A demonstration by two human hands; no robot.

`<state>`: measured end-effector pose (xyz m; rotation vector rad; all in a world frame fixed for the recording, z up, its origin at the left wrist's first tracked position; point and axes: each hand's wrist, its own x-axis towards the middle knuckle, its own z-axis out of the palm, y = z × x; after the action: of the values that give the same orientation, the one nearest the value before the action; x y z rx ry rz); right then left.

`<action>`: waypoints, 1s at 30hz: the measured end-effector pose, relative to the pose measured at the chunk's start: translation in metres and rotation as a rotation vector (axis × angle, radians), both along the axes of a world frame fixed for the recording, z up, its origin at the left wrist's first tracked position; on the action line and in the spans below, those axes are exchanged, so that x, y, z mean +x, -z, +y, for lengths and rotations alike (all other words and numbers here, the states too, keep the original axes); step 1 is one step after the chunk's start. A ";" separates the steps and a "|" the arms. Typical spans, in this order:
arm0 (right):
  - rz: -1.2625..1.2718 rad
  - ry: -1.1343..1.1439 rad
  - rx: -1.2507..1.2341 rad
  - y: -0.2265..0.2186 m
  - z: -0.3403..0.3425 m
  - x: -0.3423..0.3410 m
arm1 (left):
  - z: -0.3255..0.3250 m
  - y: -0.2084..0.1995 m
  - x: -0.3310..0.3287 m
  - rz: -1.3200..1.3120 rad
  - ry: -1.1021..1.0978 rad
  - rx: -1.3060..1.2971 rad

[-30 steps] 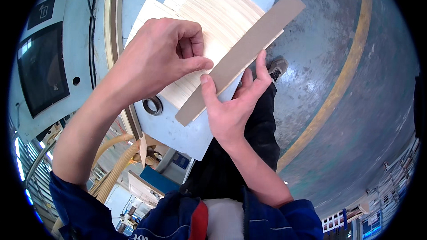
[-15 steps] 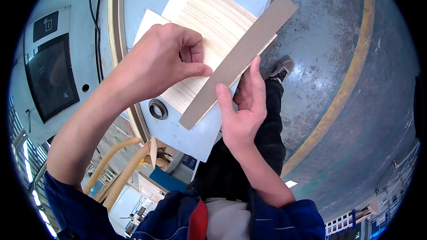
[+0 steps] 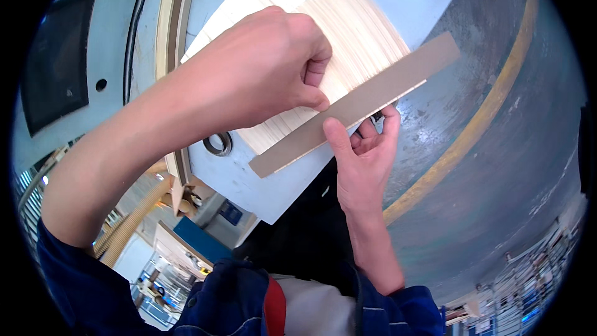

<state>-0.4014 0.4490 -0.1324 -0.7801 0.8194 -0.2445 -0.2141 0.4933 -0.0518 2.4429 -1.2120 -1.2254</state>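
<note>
A long grey-brown strip of board (image 3: 373, 90) with a pale wood edge lies slantwise over the near end of the stacked pale wooden strips (image 3: 354, 31). My right hand (image 3: 367, 155) grips the strip from the near side, thumb on its upper face and fingers curled underneath. My left hand (image 3: 280, 65) hangs above the wooden strips with its fingers curled in. The left thumb tip meets the far edge of the grey-brown strip, close to the right thumb. What the left fingertips hold, if anything, is hidden.
The light grey-blue tabletop (image 3: 249, 190) carries the wood, and a dark metal ring (image 3: 217, 144) lies under my left forearm. Long upright boards (image 3: 171, 18) stand along the left side, beside a grey machine panel (image 3: 112, 37). A yellow line (image 3: 460, 143) crosses the floor at right.
The grey-brown strip has turned to a flatter slant, its far end swinging right and nearer. Both hands have shifted right. The view has shifted too, and the shoe is no longer visible.
</note>
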 end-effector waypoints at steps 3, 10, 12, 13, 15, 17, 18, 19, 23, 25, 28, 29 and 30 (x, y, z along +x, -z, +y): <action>-0.023 -0.071 -0.009 0.001 -0.006 0.003 | 0.004 0.001 0.001 -0.021 0.006 -0.039; 0.007 -0.084 -0.003 0.001 -0.007 0.003 | 0.009 0.008 0.000 -0.074 0.001 -0.122; 0.001 -0.096 -0.002 0.004 -0.007 0.002 | 0.010 0.007 0.000 -0.079 0.018 -0.144; -0.003 -0.091 0.002 0.003 -0.008 0.002 | 0.010 0.007 0.000 -0.082 0.028 -0.154; -0.012 -0.081 0.011 0.003 -0.008 0.003 | 0.010 0.007 0.001 -0.053 0.016 -0.138; -0.008 -0.089 0.013 0.005 -0.008 0.002 | 0.009 0.007 0.003 -0.026 0.005 -0.111; -0.008 -0.090 0.014 0.005 -0.009 0.001 | 0.007 0.006 0.005 -0.015 0.003 -0.092; -0.010 -0.083 0.015 0.005 -0.009 0.001 | 0.005 0.004 0.006 -0.005 0.002 -0.073; -0.021 -0.085 0.027 0.006 -0.010 0.002 | 0.001 0.001 0.008 0.018 0.012 -0.015; -0.016 -0.097 0.036 0.006 -0.010 0.001 | 0.001 0.002 0.005 -0.014 0.020 -0.025; -0.009 -0.108 0.035 0.004 -0.012 0.001 | 0.002 0.003 0.001 -0.063 0.056 -0.079; -0.018 -0.109 0.024 0.004 -0.012 0.002 | 0.002 0.003 0.001 -0.082 0.069 -0.058; -0.028 -0.110 0.013 0.005 -0.012 0.002 | 0.001 0.003 0.001 -0.101 0.082 -0.038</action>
<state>-0.3991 0.4368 -0.1371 -0.8050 0.7483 -0.1512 -0.2135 0.4946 -0.0545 2.4773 -1.3613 -1.1002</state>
